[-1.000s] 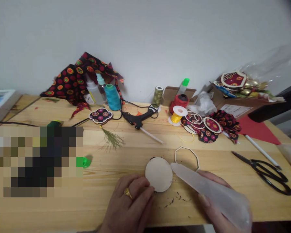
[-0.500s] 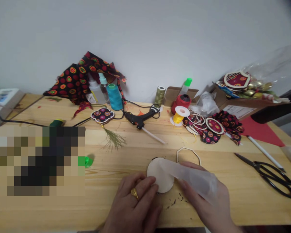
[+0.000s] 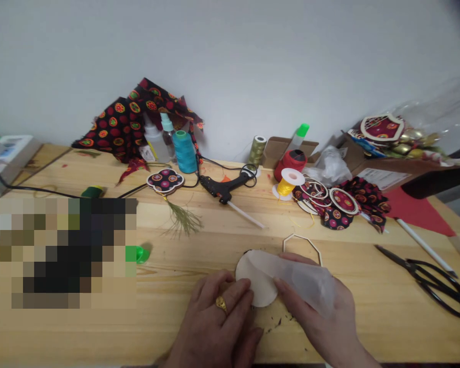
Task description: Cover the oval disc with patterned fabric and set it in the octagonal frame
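Note:
A pale round disc [image 3: 255, 283] lies flat on the wooden table [image 3: 214, 235] near its front edge. My left hand [image 3: 214, 319], with a gold ring, presses fingertips on the disc's left rim. My right hand [image 3: 322, 312] grips a translucent white squeeze bottle [image 3: 299, 278], its tip lying over the disc's upper part. A thin wooden octagon frame [image 3: 303, 248] sits just behind the bottle.
Black scissors [image 3: 431, 278] and a white pen [image 3: 423, 245] lie at the right. A black glue gun [image 3: 226, 189], thread spools [image 3: 287, 181], patterned fabric [image 3: 134, 122], bottles [image 3: 155, 143] and a cardboard box [image 3: 383, 163] line the back. A green cap [image 3: 138, 254] lies left.
My right hand has swung the squeeze bottle leftward and down, so its tip now lies over the disc. My left hand stays on the disc's rim.

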